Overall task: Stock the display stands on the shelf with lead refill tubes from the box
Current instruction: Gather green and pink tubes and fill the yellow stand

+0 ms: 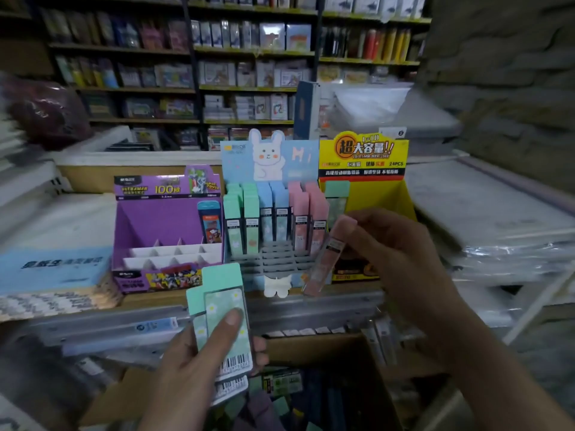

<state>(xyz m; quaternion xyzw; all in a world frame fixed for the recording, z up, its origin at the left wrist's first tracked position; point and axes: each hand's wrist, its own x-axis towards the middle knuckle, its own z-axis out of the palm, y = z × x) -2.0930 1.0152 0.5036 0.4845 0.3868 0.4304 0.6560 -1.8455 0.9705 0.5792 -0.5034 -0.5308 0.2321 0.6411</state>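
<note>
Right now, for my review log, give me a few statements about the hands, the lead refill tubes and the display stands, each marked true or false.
1. The right hand pinches a pink tube. True.
2. The left hand holds nothing. False: it holds mint-green tubes.
3. The purple stand is packed full. False: most slots are bare, and one blue tube stands at its back right.
4. The bunny stand has empty front slots. True.
5. The pink tube is seated in the yellow stand. False: it is in the right hand, in front of the stands.
</note>
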